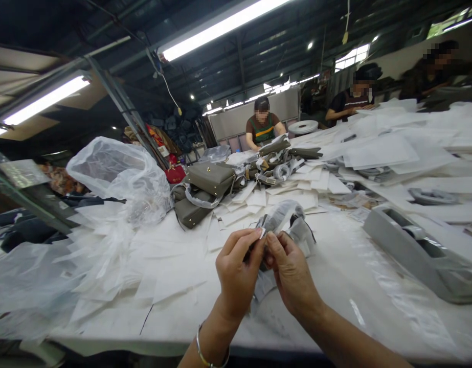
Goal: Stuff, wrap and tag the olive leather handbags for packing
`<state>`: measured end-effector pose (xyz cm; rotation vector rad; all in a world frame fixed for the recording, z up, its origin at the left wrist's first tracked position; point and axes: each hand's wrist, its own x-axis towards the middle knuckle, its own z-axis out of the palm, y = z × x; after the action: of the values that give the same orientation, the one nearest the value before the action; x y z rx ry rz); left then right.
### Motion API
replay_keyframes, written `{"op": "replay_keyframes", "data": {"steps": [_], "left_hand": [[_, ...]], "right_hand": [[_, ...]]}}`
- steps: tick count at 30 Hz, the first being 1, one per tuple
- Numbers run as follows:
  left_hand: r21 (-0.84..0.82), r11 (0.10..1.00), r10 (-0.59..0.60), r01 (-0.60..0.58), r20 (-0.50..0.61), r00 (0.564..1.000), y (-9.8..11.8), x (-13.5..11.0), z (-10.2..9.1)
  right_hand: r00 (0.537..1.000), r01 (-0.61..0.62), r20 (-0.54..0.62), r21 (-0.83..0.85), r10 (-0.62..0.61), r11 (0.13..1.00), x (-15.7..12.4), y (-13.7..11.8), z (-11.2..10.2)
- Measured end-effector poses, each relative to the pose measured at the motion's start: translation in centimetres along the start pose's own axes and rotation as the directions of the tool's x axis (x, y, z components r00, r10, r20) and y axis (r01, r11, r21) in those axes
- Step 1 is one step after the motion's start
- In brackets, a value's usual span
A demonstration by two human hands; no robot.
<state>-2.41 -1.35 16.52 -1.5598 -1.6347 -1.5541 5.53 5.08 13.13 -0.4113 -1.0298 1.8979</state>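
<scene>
- the left hand (236, 268) has thumb and forefinger pressed together at the near side of a wrapped bundle (284, 217); a small white tip (262, 233) pokes out by the forefinger.
- the right hand (295, 271) pinches the bundle too, thumb against curled fingers, just beside the left.
- the bundle is at the fingertips and just beyond them, over the white tabletop (330, 260): a rounded, creased shape in shiny see-through plastic, greyish, with dark strips at its right side and a pale flap showing below the fingers.
- the fingers cover its near part, so the exact spot gripped is hidden; the plastic blurs what is inside, and i can't tell if it touches the table.
- both forearms run off the bottom edge, the left with a bracelet (200, 347).
- farther out, white sheets (174, 281) spread to the left, and olive-grey bags (208, 179) lie beyond.
- a grey dispenser (416, 255) on the right is cut off by the frame.
- across the table, a co-worker's (263, 128) hands are hard to make out behind the heap.
</scene>
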Motion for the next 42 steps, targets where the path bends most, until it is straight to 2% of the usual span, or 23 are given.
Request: {"op": "replay_keyframes", "data": {"steps": [4, 7, 10, 14, 18, 21, 24, 26, 28, 31, 33, 36, 42], "left_hand": [[-0.015, 1.000, 0.025, -0.025, -0.022, 0.999, -0.1, -0.2, 0.1], [-0.007, 0.996, 0.094, -0.094, -0.004, 0.996, -0.4, 0.0, 0.0], [0.023, 0.980, 0.197, -0.199, 0.056, 0.979, -0.9, 0.3, -0.4], [0.070, 0.941, 0.313, -0.330, 0.191, 0.930, -1.7, 0.6, -1.1], [0.134, 0.914, 0.336, -0.382, 0.276, 0.901, -1.9, 0.2, -1.2], [0.173, 0.908, 0.328, -0.382, 0.277, 0.903, -1.5, -0.3, -1.1], [0.110, 0.963, 0.212, -0.244, 0.244, 0.946, -0.8, -0.5, -1.1], [0.028, 0.997, 0.059, -0.067, 0.222, 0.973, -0.4, -0.3, -1.1], [-0.041, 0.991, -0.118, 0.129, 0.197, 0.973, -0.3, -0.1, -1.1], [-0.105, 0.928, -0.332, 0.359, 0.207, 0.920, -0.5, 0.3, -1.1], [-0.121, 0.883, -0.406, 0.453, 0.287, 0.868, -0.8, 0.6, -1.2], [-0.150, 0.836, -0.441, 0.528, 0.389, 0.809, -1.1, 1.0, -1.1], [-0.151, 0.800, -0.508, 0.581, 0.347, 0.788, -0.7, 1.3, -0.4]], "right_hand": [[1.000, -0.015, 0.016, 0.002, 0.015, 1.000, -0.1, -0.5, 0.0], [1.000, -0.025, 0.013, 0.014, 0.024, 1.000, -0.1, -0.9, 0.0], [0.999, -0.043, -0.004, 0.043, 0.044, 0.998, -0.1, -1.2, 0.0], [0.997, -0.080, -0.006, 0.081, 0.081, 0.993, -0.1, -1.3, 0.0], [0.996, -0.091, -0.009, 0.076, 0.092, 0.993, -0.2, -1.3, -0.2], [0.998, -0.054, -0.040, 0.030, 0.056, 0.998, 0.1, -1.2, -0.5], [1.000, -0.015, -0.024, -0.034, 0.014, 0.999, 0.4, -0.9, -0.9], [1.000, -0.004, 0.006, -0.054, 0.004, 0.999, 0.6, -0.7, -1.1], [1.000, -0.003, 0.030, -0.062, 0.005, 0.998, 0.7, -0.8, -1.1], [0.998, -0.007, 0.062, -0.068, 0.011, 0.998, 0.6, -1.3, -0.9], [0.997, 0.001, 0.073, -0.078, 0.005, 0.997, 0.7, -1.8, -0.8], [0.995, 0.003, 0.098, -0.107, 0.008, 0.994, 0.8, -2.2, -0.8], [0.991, 0.055, 0.128, -0.200, -0.029, 0.978, 0.7, -2.3, -0.9]]}}
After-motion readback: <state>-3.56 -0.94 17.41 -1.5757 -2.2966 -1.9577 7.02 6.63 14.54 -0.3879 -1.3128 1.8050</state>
